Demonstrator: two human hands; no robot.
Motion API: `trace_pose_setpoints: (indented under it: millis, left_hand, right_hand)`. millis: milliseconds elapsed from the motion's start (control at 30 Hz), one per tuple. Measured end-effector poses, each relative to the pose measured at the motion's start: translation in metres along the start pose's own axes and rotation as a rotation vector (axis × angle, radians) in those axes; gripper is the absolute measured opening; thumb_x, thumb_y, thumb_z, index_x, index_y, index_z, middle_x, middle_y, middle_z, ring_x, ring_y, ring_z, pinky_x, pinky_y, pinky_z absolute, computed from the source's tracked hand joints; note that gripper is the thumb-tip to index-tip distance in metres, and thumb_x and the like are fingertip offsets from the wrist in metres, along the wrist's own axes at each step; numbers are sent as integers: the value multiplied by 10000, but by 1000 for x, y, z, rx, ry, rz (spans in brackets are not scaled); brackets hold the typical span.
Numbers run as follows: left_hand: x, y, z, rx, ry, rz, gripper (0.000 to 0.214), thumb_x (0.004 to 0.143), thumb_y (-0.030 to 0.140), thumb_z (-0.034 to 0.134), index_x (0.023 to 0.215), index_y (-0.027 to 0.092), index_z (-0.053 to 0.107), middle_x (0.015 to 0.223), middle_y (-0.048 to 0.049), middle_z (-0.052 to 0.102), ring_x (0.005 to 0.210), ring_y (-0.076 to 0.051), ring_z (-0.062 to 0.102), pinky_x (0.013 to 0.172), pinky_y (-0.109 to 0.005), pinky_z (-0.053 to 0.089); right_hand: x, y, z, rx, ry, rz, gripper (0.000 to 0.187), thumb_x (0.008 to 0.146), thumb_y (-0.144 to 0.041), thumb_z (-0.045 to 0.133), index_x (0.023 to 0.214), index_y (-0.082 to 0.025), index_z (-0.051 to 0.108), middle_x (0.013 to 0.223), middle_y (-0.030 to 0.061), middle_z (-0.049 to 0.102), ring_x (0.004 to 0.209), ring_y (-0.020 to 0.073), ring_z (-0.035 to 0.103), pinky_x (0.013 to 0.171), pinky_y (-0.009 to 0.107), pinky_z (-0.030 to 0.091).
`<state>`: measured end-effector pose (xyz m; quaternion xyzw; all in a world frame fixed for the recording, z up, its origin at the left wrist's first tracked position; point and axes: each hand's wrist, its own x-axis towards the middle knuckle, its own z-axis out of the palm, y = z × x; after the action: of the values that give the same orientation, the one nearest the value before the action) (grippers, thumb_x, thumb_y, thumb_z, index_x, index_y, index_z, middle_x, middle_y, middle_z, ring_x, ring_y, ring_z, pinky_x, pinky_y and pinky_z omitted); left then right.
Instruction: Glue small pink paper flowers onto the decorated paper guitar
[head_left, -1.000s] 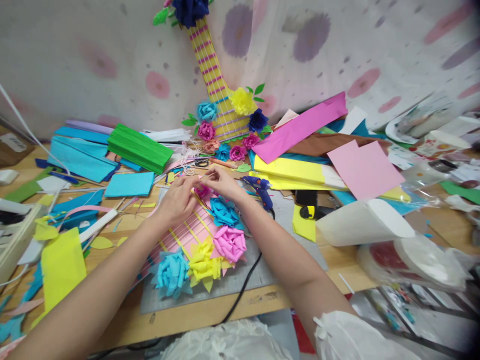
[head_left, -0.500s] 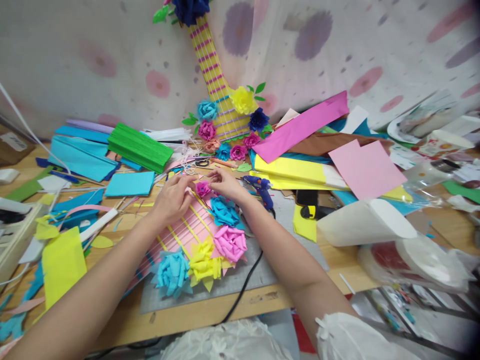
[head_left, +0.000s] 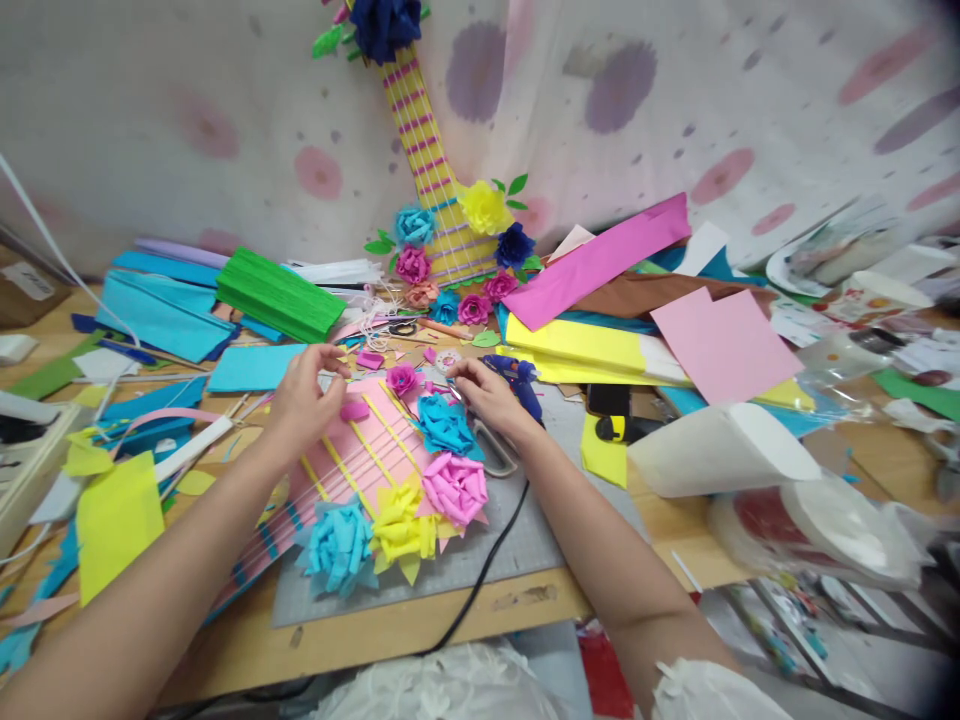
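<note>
A pink paper guitar body (head_left: 341, 458) with yellow strips and thin strings lies tilted on the grey cutting mat (head_left: 540, 540). My left hand (head_left: 306, 395) is over its left upper edge, thumb and fingers apart, close to a small magenta paper piece (head_left: 355, 411). A small magenta paper rose (head_left: 403, 378) sits at the body's top edge. Along the right side are a blue rose (head_left: 444, 424), a pink rose (head_left: 454, 488), a yellow rose (head_left: 403, 525) and a light blue rose (head_left: 339, 548). My right hand (head_left: 491, 398) has its fingers curled over the scissors (head_left: 496, 455), whose handles show below.
A blue glue gun (head_left: 517, 378) lies just beyond my right hand; a black cable (head_left: 484, 575) crosses the mat. Behind stands a yellow guitar neck (head_left: 420, 140) with paper flowers. Green crepe paper (head_left: 281, 295), yellow paper (head_left: 577, 345) and a white roll (head_left: 727, 450) lie around.
Both hands have left the small magenta rose, which stays on the guitar body. My left hand moved left; my right hand moved right onto the scissors. The view shifted slightly.
</note>
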<state>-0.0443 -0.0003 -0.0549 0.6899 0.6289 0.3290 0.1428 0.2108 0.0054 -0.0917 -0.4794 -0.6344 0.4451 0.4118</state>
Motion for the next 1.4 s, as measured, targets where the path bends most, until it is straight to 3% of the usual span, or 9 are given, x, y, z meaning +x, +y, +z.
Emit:
trace_pose_setpoints:
  millis: [200,433,700,867,1033,1200,1400]
  left_hand:
    - [1,-15,-9,90,-138,-68,247,709,365,505,877,205,591,920,-56,658,864,-231,602,758,-339,454]
    - [-13,-5,-9,334,-297,-72,350,688,546,546,740,213,642,830,-72,657,901,-274,587,828,-378,425]
    - [-13,-9,-2,142,-276,-156,384,646,589,570,666,212,639,684,-37,649,670,-203,562,579,-300,379]
    - [-12,-8,-4,125,-258,-190,413,627,626,590,654,225,688,609,-13,638,591,-186,546,527,-294,341]
    - [-11,-7,-5,138,-212,-181,342,670,553,568,669,245,718,664,-25,673,647,-215,580,564,-307,381]
    - [-9,-7,-8,165,-244,-95,343,717,488,488,605,238,695,727,-58,687,743,-254,612,659,-339,422]
    - [-6,-12,-7,169,-221,-55,350,709,488,492,530,241,664,742,-79,665,748,-266,605,727,-383,447]
  right_hand:
    - [-21,14,-10,-42,79,-45,141,746,-199,415,847,-193,513,750,-19,494,671,120,458,646,254,363]
    - [-32,26,-20,-119,55,25,188,807,-299,477,917,-188,582,589,-64,412,530,96,365,544,233,283]
    - [-33,25,-19,-203,26,16,216,821,-325,487,942,-201,617,651,-39,506,579,115,446,565,234,333]
    - [-35,22,-21,-242,4,53,220,813,-288,473,964,-206,611,623,-45,507,554,117,477,538,230,353]
    - [-39,10,-38,-265,-168,121,145,768,-209,492,855,-190,606,676,-25,585,558,107,547,553,231,414]
    - [-47,-5,-60,-73,-389,354,128,737,-274,568,826,-189,605,671,-9,647,594,121,620,543,227,464]
    - [-51,1,-79,-119,-370,437,223,696,-400,643,700,-190,565,628,6,661,495,115,590,454,231,442]
